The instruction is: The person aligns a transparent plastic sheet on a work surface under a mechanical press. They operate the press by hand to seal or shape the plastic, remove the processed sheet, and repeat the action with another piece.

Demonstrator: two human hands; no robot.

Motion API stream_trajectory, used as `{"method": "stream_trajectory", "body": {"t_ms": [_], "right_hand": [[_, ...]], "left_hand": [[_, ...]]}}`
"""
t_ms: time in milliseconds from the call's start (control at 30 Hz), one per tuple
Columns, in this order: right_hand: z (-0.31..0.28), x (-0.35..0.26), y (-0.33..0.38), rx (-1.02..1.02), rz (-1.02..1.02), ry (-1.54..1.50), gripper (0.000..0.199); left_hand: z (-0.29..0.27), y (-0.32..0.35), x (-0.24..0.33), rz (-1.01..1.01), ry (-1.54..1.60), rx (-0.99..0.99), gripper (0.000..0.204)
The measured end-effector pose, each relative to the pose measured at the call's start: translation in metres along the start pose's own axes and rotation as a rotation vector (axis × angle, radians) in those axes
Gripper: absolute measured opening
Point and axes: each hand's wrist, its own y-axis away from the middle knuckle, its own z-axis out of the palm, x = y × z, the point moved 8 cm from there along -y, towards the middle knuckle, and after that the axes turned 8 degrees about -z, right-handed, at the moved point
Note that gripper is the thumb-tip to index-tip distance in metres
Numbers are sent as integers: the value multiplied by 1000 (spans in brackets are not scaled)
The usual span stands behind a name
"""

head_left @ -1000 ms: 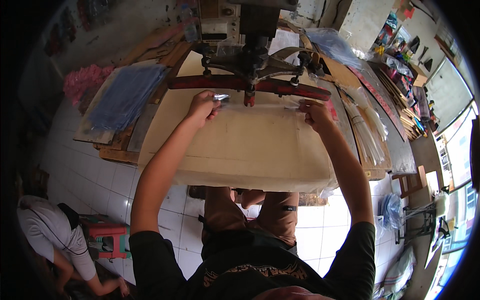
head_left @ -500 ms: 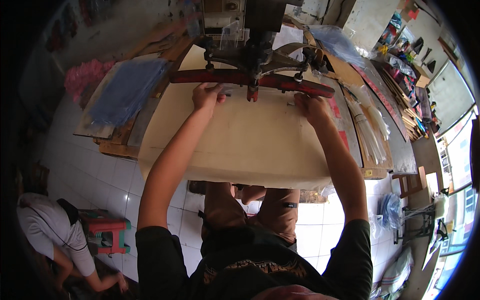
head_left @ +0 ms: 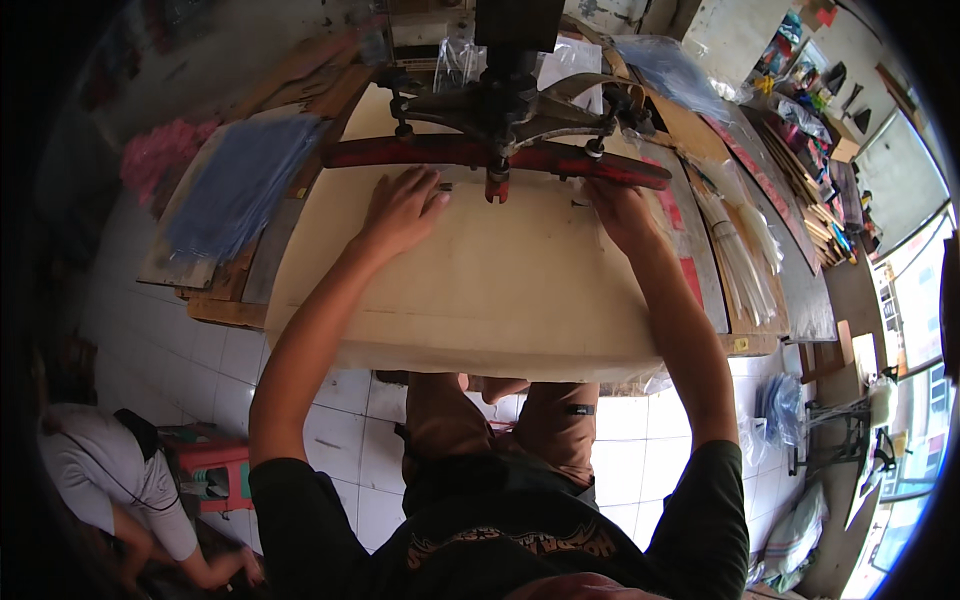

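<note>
Left hand [head_left: 405,210]: your fingers lay extended on the tan sheet [head_left: 490,285], thumb apart.
Right hand [head_left: 622,212]: fingertips at the red bar [head_left: 420,152]; I couldn't tell your grip.
Tan sheet: spread beneath and between your hands.

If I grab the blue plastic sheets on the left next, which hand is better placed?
Probably your left hand: it's nearer the blue plastic sheets; your right hand is across the tan surface.

Glaring right-hand window [head_left: 915,268] (left dim).
</note>
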Motion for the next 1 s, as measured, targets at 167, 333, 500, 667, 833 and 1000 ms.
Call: {"method": "stream_trajectory", "body": {"t_ms": [167, 333, 500, 667, 833, 1000], "right_hand": [[10, -13, 44, 3, -7, -188, 45], [1, -52, 55, -260, -374, 1176, 34], [45, -57, 65, -321, -800, 1501, 33], [52, -58, 69, -345, -824, 1635, 41], [51, -42, 68, -354, -634, 1729, 45], [52, -48, 73, -317, -747, 1757, 47]], "left_hand": [[5, 2, -14, 12, 7, -30, 53], [7, 0, -4, 12, 36, -9, 52], [-3, 0, -1, 52, 63, 32, 46], [-9, -1, 7, 60, 82, 10, 44], [-15, 0, 7, 68, 100, 5, 43], [-13, -2, 8, 87, 94, 9, 41]]}}
